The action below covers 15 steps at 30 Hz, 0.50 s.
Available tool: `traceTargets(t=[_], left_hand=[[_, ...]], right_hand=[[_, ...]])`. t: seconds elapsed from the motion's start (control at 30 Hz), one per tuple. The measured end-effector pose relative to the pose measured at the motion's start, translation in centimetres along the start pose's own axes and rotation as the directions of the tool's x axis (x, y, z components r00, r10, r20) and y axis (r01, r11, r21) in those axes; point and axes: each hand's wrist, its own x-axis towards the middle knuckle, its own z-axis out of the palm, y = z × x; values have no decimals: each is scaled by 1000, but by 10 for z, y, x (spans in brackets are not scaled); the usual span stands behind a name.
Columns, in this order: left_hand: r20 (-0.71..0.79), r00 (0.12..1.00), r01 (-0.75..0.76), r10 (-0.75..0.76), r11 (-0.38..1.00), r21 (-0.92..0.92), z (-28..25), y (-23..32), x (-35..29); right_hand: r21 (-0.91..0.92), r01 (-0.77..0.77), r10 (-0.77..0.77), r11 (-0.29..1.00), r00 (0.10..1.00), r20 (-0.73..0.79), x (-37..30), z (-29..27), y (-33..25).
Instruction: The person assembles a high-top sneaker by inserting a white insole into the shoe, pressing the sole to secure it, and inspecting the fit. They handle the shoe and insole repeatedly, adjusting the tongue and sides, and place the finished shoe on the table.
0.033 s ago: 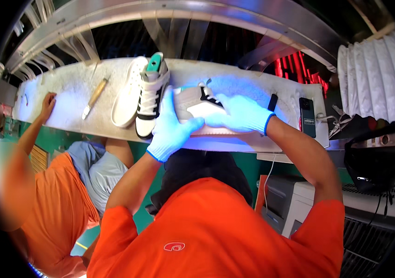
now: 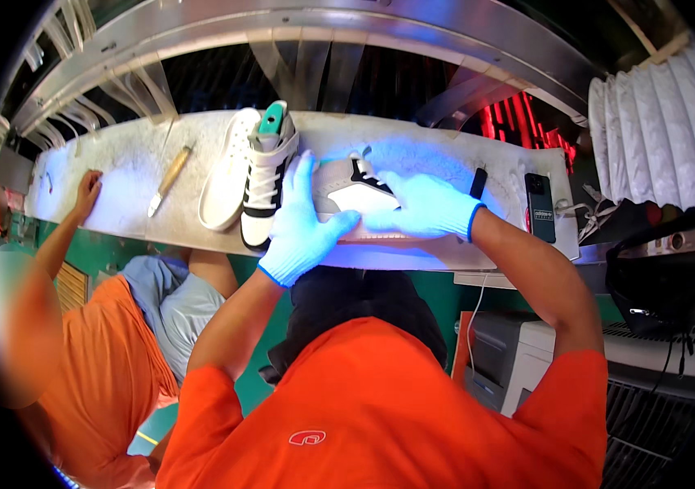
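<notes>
A grey, white and black sneaker lies on its side on the pale bench, between my two gloved hands. My left hand grips its left end, fingers up along the far side and thumb pointing right along the near edge. Over its right end is wrapped my right hand, hiding that part of the shoe. Just left of my left fingers stands a white and black laced shoe with a green piece inside. Beside that rests a white shoe sole.
A wooden-handled knife lies farther left, near a co-worker's bare hand. Right of me are a slim black object and a dark phone. A metal frame spans the back; a white ribbed duct hangs right.
The whole view has shifted slightly, so the bench sits a little lower. Both my hands keep their hold on the sneaker.
</notes>
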Motion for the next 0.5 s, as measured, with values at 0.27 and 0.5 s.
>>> traceTargets(t=[0.27, 0.5], left_hand=[[371, 929, -82, 8, 980, 183, -28, 24, 38], [473, 866, -326, 164, 902, 284, -4, 32, 67]], right_hand=[[238, -66, 59, 969, 998, 38, 9, -6, 14], [467, -68, 123, 882, 989, -87, 1, 26, 38]])
